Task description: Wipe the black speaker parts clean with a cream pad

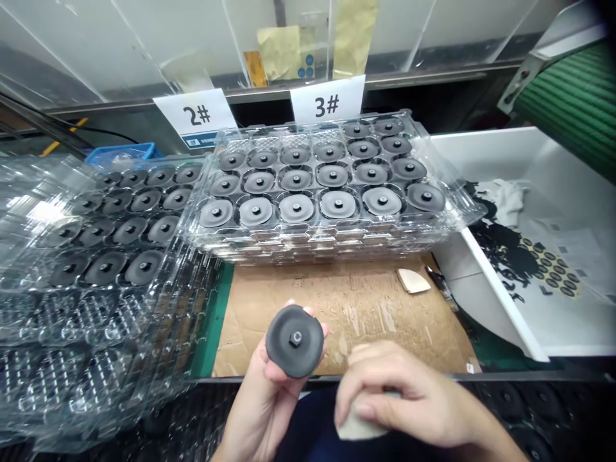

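My left hand (262,394) holds a round black rubber disc (294,340) with a small hub in its middle, fingers pinched round its rim, face up over the front edge of the bench. My right hand (402,398) is beside it to the right, fingers curled round a small pale pad (353,427) that shows under them. Both hands hover above a worn cardboard sheet (346,308).
A stack of clear plastic trays (447,212) filled with the same black discs stands behind the cardboard under a "3#" sign (327,99). More disc trays (110,231) sit left under "2#" (197,114). A white bin (495,282) with black scraps lies right.
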### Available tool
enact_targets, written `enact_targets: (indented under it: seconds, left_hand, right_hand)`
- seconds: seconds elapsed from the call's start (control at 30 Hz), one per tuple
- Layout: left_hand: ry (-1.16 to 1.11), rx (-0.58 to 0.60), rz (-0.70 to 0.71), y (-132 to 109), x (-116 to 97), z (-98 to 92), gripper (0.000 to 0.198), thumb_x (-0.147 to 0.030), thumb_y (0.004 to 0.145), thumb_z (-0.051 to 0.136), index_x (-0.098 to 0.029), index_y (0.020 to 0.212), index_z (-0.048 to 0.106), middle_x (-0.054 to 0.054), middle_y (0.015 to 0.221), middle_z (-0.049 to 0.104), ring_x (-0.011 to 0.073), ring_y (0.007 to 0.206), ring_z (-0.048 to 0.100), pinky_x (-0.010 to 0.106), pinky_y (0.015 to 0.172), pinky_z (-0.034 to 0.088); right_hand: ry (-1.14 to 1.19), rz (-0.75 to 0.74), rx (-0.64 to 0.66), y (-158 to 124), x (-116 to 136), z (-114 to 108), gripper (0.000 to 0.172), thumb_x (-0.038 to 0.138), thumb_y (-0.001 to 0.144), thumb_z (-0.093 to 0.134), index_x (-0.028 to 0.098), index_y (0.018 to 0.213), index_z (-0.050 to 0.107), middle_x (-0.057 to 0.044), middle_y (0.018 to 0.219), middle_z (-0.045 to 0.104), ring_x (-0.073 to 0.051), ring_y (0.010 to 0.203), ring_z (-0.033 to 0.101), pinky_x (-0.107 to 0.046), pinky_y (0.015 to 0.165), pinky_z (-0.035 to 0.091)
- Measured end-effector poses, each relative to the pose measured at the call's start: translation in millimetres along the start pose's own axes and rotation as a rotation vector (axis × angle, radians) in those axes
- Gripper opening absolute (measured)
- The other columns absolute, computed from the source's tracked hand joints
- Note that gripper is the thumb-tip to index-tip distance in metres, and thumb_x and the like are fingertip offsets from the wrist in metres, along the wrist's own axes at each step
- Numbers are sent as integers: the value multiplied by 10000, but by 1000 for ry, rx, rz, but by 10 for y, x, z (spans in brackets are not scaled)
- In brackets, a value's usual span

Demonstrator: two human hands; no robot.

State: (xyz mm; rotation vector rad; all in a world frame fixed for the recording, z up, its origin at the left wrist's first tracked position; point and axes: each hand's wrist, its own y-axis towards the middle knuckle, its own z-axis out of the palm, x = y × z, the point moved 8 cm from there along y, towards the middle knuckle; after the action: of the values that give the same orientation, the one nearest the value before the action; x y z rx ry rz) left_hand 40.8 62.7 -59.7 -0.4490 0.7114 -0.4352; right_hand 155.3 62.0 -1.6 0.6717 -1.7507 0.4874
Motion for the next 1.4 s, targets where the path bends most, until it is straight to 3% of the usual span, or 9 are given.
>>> enact_targets:
  seconds: [0.1,0.2,0.33,0.5,0.67,0.8,0.93,1.1,1.4]
  left_hand:
    - [-128,33,-42,24,24,-33,585,-366,635,701,-396,1191,522,6,1128,652,255,1061,583,386,982,410]
    - [-196,78,-114,36,85,-7,606,-363,654,686,-396,1225,486,9,1121,659,253,1092,565,365,991,403]
    - [-287,159,-147,43,108,66,477,-353,725,629,-358,1192,534,2,1124,667,244,1136,530,318,970,429]
    - [-279,231,-117,73,75,56,378,-335,816,523,-182,1155,592,61,1221,593,241,1164,494,267,983,411]
    - [-318,257,-120,82,78,14,399,-341,841,472,-109,1143,593,102,1240,560,255,1187,463,278,1012,384]
    - [-338,245,-173,48,110,21,415,-380,836,455,-134,1136,603,97,1232,574,233,1188,470,261,1012,375]
    - [-280,198,-180,-7,127,29,402,-371,752,597,-219,1123,615,62,1203,613,231,1142,526,267,969,421]
    - [-177,119,-116,-66,108,-39,445,-320,723,646,-317,1161,570,34,1203,619,213,1134,535,313,971,417]
    - [-53,66,-149,-137,94,-59,461,-311,686,695,-305,1136,595,43,1181,633,201,1097,555,254,913,452]
  right_hand:
    - [62,175,-183,-202,-408,-46,212,272,903,436,189,913,631,-20,840,666,-137,763,618,-245,694,483]
    - [-162,309,-424,-333,-787,-103,233,283,909,415,197,973,621,-48,911,658,-163,839,622,-283,732,503]
    - [-383,348,-561,-319,-1131,-69,245,245,884,422,200,1003,631,-71,916,622,-211,884,575,-396,785,474]
    - [-571,330,-745,-403,-1315,-3,334,292,839,492,195,1153,549,-131,1123,521,-285,1033,472,-529,852,387]
    - [-630,264,-794,-473,-1370,18,273,313,822,528,208,1063,604,-109,1088,571,-286,1036,487,-524,869,381]
    - [-582,213,-762,-410,-1173,-156,216,274,844,513,220,1019,627,-75,1023,627,-240,969,550,-464,848,426]
    - [-488,109,-685,-277,-520,-253,259,246,842,538,264,1093,598,-52,1128,591,-207,1061,516,-395,876,450]
    - [-495,-195,-598,-179,227,-32,331,93,772,555,225,1064,640,-92,1128,568,-213,983,502,-381,787,486]
    - [-551,-208,-580,-122,282,-91,285,59,762,564,172,1000,672,-111,1062,590,-207,939,487,-358,763,494]
